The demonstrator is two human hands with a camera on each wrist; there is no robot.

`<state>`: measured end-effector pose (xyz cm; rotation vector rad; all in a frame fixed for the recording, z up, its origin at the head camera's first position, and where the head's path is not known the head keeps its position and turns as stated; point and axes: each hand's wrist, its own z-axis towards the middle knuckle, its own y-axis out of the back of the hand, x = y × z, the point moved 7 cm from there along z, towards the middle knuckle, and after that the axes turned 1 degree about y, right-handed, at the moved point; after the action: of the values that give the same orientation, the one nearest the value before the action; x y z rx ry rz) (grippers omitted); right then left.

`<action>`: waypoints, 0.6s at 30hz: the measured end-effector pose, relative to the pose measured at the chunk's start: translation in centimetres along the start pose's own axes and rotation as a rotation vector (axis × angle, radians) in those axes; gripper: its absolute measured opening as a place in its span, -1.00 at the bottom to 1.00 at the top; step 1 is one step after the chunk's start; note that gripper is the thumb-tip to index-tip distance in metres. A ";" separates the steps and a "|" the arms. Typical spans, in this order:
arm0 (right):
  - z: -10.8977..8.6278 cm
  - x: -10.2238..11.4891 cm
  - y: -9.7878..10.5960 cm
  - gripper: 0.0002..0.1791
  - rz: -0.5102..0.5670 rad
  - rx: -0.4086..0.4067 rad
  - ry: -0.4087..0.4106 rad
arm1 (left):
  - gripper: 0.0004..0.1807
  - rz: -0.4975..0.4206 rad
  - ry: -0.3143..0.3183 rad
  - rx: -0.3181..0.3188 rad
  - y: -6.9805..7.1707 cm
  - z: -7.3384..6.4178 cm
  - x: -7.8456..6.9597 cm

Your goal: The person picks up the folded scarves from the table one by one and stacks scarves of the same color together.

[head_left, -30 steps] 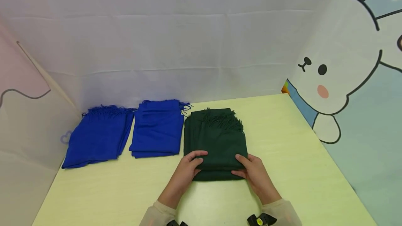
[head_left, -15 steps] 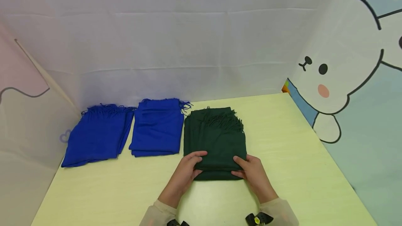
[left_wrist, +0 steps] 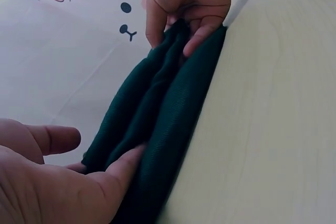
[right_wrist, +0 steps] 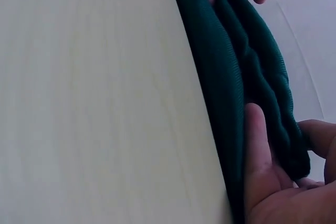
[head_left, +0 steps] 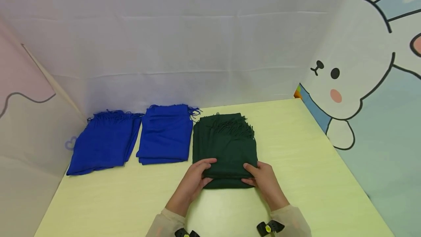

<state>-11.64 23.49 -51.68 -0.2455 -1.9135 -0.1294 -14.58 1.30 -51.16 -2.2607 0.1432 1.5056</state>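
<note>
Folded green cloth [head_left: 227,145] lies on the bench [head_left: 322,178], barely shifted this past second; we see left hand [head_left: 194,178] and right hand [head_left: 265,180], fingers gripping its near upper layers, the work apparently pausing.

- On the table [head_left: 131,200], the leftmost cloth [head_left: 102,145] lies in the far left corner.
- Right of it, just beside, lies the middle cloth [head_left: 166,138].
- The rightmost cloth [head_left: 227,149] lies just right of that, reaching nearer the front.
- At its near left corner is the left hand [head_left: 194,178]; at its near right corner, the right hand [head_left: 264,180].
- A back sheet [head_left: 184,46] hangs behind all three.
</note>
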 end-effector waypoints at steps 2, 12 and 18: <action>-0.3 0.3 -0.1 -0.58 -0.032 -0.002 0.022 | -0.56 -0.008 0.001 0.007 0.0 -0.2 -0.1; -1.4 2.5 0.9 -0.55 -0.319 -0.128 0.138 | -0.53 0.015 -0.045 -0.012 1.5 -2.0 -1.0; -1.6 4.2 1.1 -0.56 -0.340 -0.151 0.224 | -0.50 0.006 -0.070 -0.080 4.0 -2.8 -1.9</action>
<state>-11.33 24.72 -47.26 -0.0022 -1.7088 -0.5095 -14.21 -3.75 -49.66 -2.2670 0.0704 1.6186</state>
